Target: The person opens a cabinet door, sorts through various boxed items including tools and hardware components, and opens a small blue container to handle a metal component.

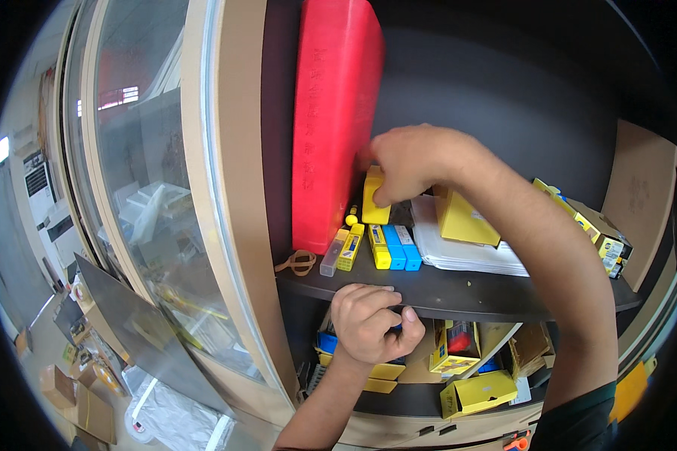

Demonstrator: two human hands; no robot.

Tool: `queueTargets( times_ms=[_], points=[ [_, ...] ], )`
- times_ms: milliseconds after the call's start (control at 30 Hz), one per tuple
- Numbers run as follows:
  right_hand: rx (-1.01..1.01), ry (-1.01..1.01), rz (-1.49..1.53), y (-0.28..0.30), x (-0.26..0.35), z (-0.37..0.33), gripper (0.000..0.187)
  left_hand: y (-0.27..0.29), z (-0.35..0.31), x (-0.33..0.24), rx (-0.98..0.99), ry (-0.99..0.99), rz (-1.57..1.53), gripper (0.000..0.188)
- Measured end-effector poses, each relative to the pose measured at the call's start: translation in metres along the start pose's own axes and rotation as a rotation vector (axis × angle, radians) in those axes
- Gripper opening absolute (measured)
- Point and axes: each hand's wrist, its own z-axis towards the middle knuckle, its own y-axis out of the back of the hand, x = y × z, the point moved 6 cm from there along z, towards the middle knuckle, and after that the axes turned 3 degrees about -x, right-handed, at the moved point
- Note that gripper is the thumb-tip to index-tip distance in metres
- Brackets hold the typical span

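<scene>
My right hand (414, 164) reaches over the shelf with its fingers round a small yellow box (376, 199). That box is upright beside a tall red plastic case (335, 128). Below the shelf's front edge, my left hand (372, 323) is curled into a loose fist with nothing visible in it. Between the hands, small narrow cases stand in a row: a clear one (333, 254), a yellow one (350, 248), another yellow one (379, 248) and blue ones (402, 249). A small yellow round-headed piece (351, 219) lies behind them.
White papers (429, 244) lie under a yellow box (466, 219), with more boxes (605, 237) to the right. A brown looped item (299, 262) sits at the shelf's left edge. Below are open yellow cartons (478, 395). A glass-doored cabinet (147, 203) stands left.
</scene>
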Motion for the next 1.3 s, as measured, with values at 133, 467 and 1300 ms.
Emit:
queueTargets(
  times_ms=[133, 467, 1300],
  points=[
    [0.007, 0.019, 0.051, -0.004, -0.01, -0.005, 0.08, 0.0, -0.002, 0.0, 0.0, 0.01, 0.004, 0.03],
    [-0.042, 0.081, -0.071, -0.014, -0.009, 0.002, 0.084, -0.001, -0.003, 0.004, 0.014, -0.017, 0.023, 0.024],
    [-0.013, -0.173, -0.138, 0.002, -0.055, -0.014, 0.091, -0.002, -0.008, 0.003, 0.019, -0.007, 0.071, 0.027]
  ],
)
